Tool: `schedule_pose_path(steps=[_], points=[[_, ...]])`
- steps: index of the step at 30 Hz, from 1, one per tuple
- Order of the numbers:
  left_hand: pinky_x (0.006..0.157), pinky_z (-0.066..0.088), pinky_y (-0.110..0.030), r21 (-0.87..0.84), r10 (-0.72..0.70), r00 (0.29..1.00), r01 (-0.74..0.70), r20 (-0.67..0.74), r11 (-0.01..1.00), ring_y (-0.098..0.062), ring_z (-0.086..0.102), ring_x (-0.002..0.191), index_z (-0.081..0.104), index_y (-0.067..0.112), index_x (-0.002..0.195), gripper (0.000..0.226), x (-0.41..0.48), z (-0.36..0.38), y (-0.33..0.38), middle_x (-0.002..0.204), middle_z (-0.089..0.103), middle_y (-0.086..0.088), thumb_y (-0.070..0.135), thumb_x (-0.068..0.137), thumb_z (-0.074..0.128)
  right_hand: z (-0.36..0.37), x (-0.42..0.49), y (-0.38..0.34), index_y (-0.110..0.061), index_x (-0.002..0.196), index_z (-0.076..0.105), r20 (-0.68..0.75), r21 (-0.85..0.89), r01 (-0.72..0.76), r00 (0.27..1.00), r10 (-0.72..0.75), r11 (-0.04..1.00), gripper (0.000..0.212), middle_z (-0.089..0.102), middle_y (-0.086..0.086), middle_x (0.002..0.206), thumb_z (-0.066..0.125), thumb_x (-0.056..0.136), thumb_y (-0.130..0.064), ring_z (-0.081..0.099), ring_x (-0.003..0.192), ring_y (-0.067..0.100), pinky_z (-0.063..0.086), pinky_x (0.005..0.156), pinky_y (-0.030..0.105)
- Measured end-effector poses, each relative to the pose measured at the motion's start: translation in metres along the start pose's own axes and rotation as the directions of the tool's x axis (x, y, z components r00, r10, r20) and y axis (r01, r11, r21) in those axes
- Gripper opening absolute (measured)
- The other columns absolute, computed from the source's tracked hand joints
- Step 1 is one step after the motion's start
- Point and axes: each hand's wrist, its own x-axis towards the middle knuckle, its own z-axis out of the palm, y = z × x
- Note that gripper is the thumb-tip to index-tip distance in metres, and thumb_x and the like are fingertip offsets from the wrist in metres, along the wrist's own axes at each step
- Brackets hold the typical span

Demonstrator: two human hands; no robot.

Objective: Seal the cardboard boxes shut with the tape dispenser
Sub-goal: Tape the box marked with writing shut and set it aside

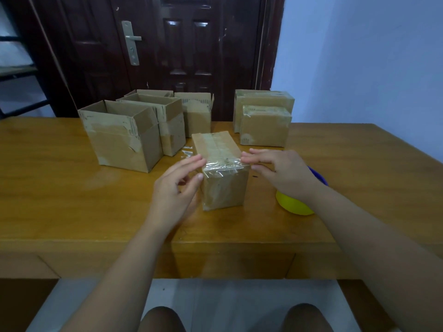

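A small closed cardboard box (221, 168) stands in the middle of the wooden table (60, 188), with clear tape along its top and over its near edge. My left hand (176, 188) touches the box's left side at the near top corner, fingers fairly straight. The straight fingers of my right hand (282, 171) touch the right top edge. A yellow and blue tape dispenser (297, 202) lies on the table to the right of the box, partly hidden under my right wrist.
Several open cardboard boxes (124, 137) stand at the back left. Two closed, taped boxes (263, 121) stand stacked at the back right. A loose scrap of clear tape (187, 153) lies left of the small box. A dark door (167, 51) is behind the table.
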Motion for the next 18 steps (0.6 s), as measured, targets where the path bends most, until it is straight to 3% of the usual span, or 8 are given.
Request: schedule_pose_path(steps=[4,7,10,13,18], points=[[0.078,0.048,-0.015,0.0,0.013,1.0,-0.013,-0.024,1.0,0.0,0.055,0.086,0.061,0.028,0.12,0.036,0.0,0.005,-0.003,0.129,0.055,0.015,0.016,0.086,0.064,-0.005,0.001,0.0,-0.021,0.121,0.065,0.052,0.072,-0.073,0.996,0.07,0.995,0.031,0.061,-0.014,0.122,0.064,0.09,-0.018,0.047,0.115,-0.012,0.036,0.1,0.009],[0.079,0.047,-0.014,0.0,0.037,0.998,-0.037,-0.046,0.999,0.0,0.054,0.092,0.062,0.026,0.114,0.031,0.002,0.008,-0.003,0.124,0.055,0.014,0.013,0.086,0.063,-0.001,-0.002,-0.002,-0.022,0.117,0.067,0.015,0.134,-0.09,0.996,0.089,0.987,0.029,0.059,-0.02,0.116,0.066,0.089,-0.017,0.047,0.111,-0.017,0.035,0.092,0.0],[0.08,0.047,-0.017,0.004,0.039,0.999,-0.038,-0.026,0.999,-0.006,0.055,0.098,0.059,0.029,0.106,0.03,0.006,0.011,-0.003,0.123,0.053,0.01,0.007,0.086,0.064,0.004,-0.005,-0.003,-0.025,0.116,0.066,0.021,0.266,-0.155,0.988,0.155,0.951,0.029,0.06,-0.018,0.12,0.065,0.089,-0.014,0.05,0.115,-0.012,0.038,0.097,0.006],[0.074,0.046,-0.013,-0.071,0.005,1.0,-0.004,0.005,0.997,-0.004,0.056,0.088,0.056,0.037,0.1,0.035,0.008,0.01,-0.002,0.127,0.053,0.012,0.006,0.086,0.064,0.009,-0.008,-0.005,-0.028,0.112,0.066,0.033,0.447,-0.225,0.971,0.235,0.866,0.032,0.061,-0.018,0.119,0.065,0.088,-0.008,0.054,0.116,-0.006,0.045,0.101,0.019],[0.073,0.045,-0.012,-0.085,-0.011,0.999,0.016,0.051,0.996,-0.003,0.055,0.087,0.053,0.04,0.097,0.035,0.01,0.007,-0.002,0.129,0.052,0.012,0.009,0.087,0.062,0.019,-0.012,-0.011,-0.019,0.107,0.064,0.041,0.553,-0.218,0.971,0.235,0.804,0.027,0.056,-0.011,0.13,0.06,0.089,0.001,0.052,0.12,-0.004,0.044,0.098,0.016]])
